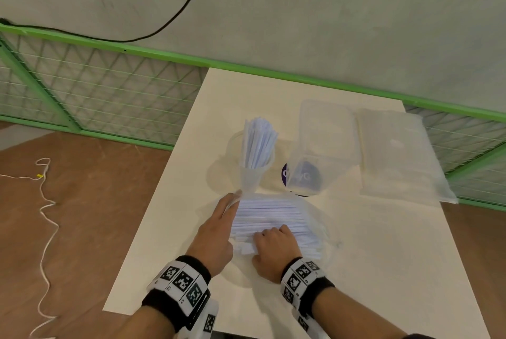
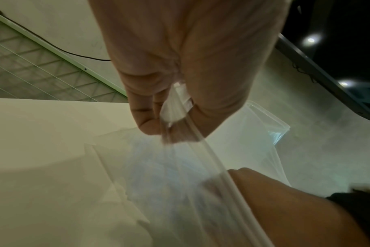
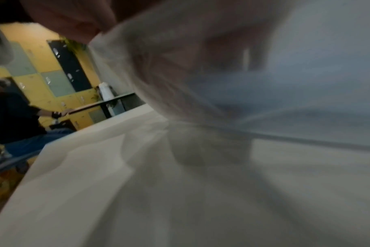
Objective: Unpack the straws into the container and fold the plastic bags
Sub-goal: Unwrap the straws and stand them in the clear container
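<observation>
A clear plastic bag [image 1: 309, 210] full of white straws [image 1: 273, 212] lies flat on the white table [image 1: 383, 256]. My left hand [image 1: 219, 223] pinches the bag's left edge; the left wrist view shows the fingers [image 2: 150, 117] nipping the zip strip of the bag [image 2: 158, 167]. My right hand [image 1: 273, 242] lies on the near side of the bundle with its fingers curled round straws. The right wrist view is blurred, with bag film [image 3: 201, 83] over the fingers. Behind the bag a clear cup [image 1: 253, 174] stands with more straws [image 1: 258, 144] upright in it.
A clear rectangular container [image 1: 325, 130] stands right of the cup, over a purple round label [image 1: 284, 174]. Flat clear bags [image 1: 397, 152] lie at the table's far right. A green mesh fence [image 1: 95, 86] runs behind the table. A seated person [image 3: 11, 117] shows in the right wrist view.
</observation>
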Demonstrator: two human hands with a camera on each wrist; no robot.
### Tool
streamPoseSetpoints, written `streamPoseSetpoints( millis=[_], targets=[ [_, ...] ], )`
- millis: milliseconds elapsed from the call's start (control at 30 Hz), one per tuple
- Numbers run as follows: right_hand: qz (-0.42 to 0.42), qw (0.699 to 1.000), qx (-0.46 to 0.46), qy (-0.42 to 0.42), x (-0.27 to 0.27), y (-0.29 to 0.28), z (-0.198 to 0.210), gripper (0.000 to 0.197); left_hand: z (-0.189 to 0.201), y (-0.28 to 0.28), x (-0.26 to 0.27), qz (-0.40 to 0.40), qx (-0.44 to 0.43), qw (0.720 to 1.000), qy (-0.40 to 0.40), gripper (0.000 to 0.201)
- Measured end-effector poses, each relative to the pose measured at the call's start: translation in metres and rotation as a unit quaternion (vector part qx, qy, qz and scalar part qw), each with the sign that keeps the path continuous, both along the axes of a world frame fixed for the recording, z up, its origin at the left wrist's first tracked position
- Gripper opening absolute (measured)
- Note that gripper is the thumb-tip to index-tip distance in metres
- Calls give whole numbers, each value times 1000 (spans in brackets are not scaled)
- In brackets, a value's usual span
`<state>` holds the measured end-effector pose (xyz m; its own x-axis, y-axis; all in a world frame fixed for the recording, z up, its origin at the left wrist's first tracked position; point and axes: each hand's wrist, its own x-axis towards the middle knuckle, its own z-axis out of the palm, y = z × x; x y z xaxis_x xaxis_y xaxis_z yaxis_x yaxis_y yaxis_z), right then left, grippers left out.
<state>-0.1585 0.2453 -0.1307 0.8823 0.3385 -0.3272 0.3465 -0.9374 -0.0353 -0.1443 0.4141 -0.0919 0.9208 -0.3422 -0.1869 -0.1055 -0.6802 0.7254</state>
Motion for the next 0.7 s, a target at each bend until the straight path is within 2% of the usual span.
streamPoseSetpoints(
  millis=[100, 167, 233, 300, 333, 367, 400, 433, 567, 633, 700],
  targets=[
    [-56, 994, 95, -8, 4, -13, 14, 36, 1, 3, 2, 13, -5, 1000, 1, 104],
    [-121, 964, 233, -33, 6, -20, 32, 30, 2, 4, 2, 17, -7, 1000, 2, 104],
    [-199, 900, 384, -59, 8, -24, 54, 33, 3, 4, 2, 22, -9, 1000, 9, 105],
    [-265, 812, 515, -73, 8, -24, 76, 33, 4, 3, 2, 23, -3, 1000, 11, 103],
    [-281, 776, 560, -78, 8, -25, 83, 30, 4, 2, 3, 22, 0, 1000, 9, 102],
    [-284, 756, 584, -86, 6, -25, 85, 29, 4, 3, 3, 20, 3, 1000, 6, 102],
    [-282, 754, 585, -95, 3, -26, 83, 28, 3, 3, 4, 18, 5, 1000, 7, 102],
    [-281, 765, 571, -102, 0, -27, 76, 26, 2, 3, 4, 17, 6, 1000, 10, 103],
    [-268, 842, 465, -40, -12, -31, 38, 18, 4, 2, 6, 13, 3, 1000, 13, 103],
    [-263, 859, 439, -14, -5, -34, 40, 20, 6, 2, 6, 12, 2, 1000, 15, 103],
    [-251, 868, 429, -8, 14, -34, 61, 19, 5, 3, 6, 12, 0, 1000, 21, 105]
  ],
)
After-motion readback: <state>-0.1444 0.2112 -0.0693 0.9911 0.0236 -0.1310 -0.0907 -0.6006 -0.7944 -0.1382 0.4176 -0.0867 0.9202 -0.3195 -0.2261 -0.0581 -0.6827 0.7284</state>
